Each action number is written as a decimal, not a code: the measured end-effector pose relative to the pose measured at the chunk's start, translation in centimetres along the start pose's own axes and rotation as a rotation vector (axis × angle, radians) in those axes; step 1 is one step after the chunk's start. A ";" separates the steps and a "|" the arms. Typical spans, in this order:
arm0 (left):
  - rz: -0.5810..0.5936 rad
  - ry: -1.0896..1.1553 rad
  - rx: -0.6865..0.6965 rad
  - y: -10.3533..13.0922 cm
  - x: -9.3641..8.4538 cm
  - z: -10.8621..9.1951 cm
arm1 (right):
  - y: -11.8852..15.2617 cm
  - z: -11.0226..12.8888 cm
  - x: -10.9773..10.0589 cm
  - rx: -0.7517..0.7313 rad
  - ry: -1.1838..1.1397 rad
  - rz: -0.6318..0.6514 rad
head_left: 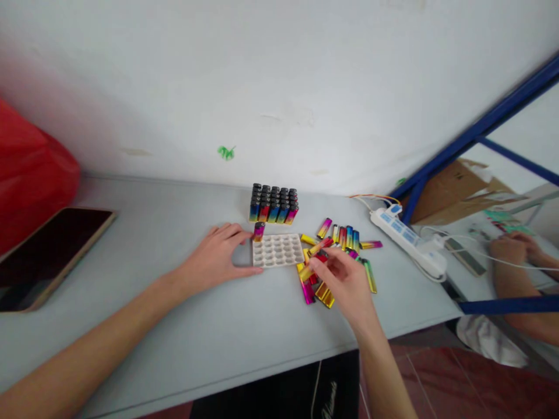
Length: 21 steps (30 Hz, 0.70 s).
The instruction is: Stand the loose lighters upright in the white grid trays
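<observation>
A white tray with rows of round-cornered pockets lies flat on the table. One magenta-and-gold lighter with a black top stands upright at its far left corner. My left hand rests at the tray's left end, fingers stretched and apart, with the index tip near the standing lighter and the thumb by the near edge. My right hand pinches a red-and-gold lighter just right of the tray, its fingers partly covering it. Around and under that hand lie several loose metallic lighters.
A block of upright lighters stands behind the tray. At right are a white power strip with cables, a blue metal frame and a cardboard box. Another person's arm shows beyond it. A tablet and a red bag are left.
</observation>
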<state>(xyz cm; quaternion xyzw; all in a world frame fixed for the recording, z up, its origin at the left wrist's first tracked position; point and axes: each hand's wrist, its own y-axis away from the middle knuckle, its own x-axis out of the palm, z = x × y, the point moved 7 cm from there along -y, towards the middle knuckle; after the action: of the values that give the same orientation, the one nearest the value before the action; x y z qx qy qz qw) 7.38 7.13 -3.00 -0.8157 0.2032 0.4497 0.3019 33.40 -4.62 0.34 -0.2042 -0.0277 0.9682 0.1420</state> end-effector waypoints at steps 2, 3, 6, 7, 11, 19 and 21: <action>0.000 -0.014 0.009 0.0 0.0 0.1 | -2.0 0.5 0.6 0.010 -0.187 -0.015; 0.003 -0.020 0.012 0.0 0.0 0.1 | -3.0 1.0 1.1 -0.002 -0.274 0.000; 0.022 -0.034 0.012 -0.1 0.1 0.1 | -6.2 2.9 3.5 -0.002 -0.516 0.195; 0.026 -0.039 0.009 -0.1 0.1 0.1 | -7.0 3.4 4.5 0.009 -0.563 0.283; 0.024 -0.049 0.004 0.0 0.1 -0.1 | -9.4 3.9 7.4 0.048 -0.540 0.508; 0.049 -0.024 0.001 0.2 0.0 -0.4 | -8.3 2.6 7.0 -0.220 0.116 0.280; 0.056 -0.021 -0.004 0.2 0.1 -0.4 | -7.6 2.7 6.7 -0.230 0.205 0.232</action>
<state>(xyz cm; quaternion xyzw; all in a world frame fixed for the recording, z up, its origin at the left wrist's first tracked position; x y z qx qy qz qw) 7.51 6.70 -2.96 -0.8056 0.2216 0.4670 0.2897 28.43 4.63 1.01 -0.3186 -0.0999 0.9426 0.0070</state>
